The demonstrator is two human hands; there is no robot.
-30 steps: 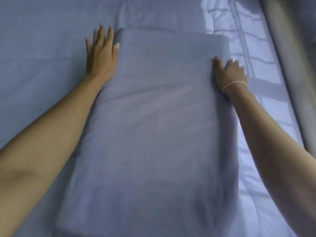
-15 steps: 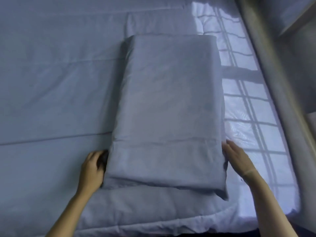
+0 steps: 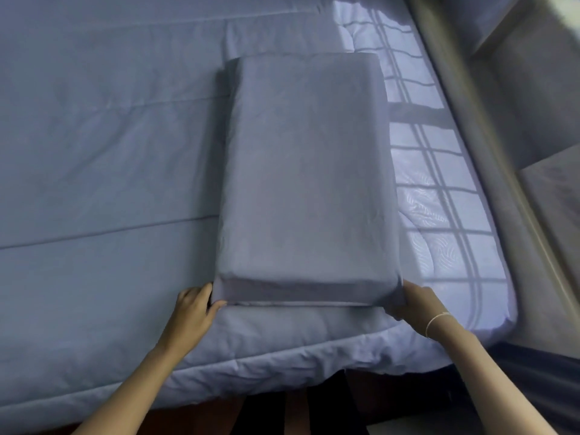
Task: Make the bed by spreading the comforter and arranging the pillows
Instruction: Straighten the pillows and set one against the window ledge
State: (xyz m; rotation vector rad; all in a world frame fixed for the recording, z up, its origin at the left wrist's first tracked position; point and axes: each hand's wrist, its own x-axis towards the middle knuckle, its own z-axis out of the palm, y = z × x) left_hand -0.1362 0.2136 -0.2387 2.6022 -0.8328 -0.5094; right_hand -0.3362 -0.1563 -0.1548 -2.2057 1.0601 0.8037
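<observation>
Hands are pinching the pillow [image 3: 307, 183] near corners, left hand [image 3: 194, 312] and right hand [image 3: 419, 304]; it is looking soft, light, floppy, best gripped there

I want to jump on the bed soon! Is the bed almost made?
Nearly. Done: the comforter lies spread flat across the bed. In hand: the left hand and right hand each grip a near corner of the pillow, which lies lengthwise on the comforter. Left: probably setting that pillow in its place. No other pillow shows in this view.
</observation>
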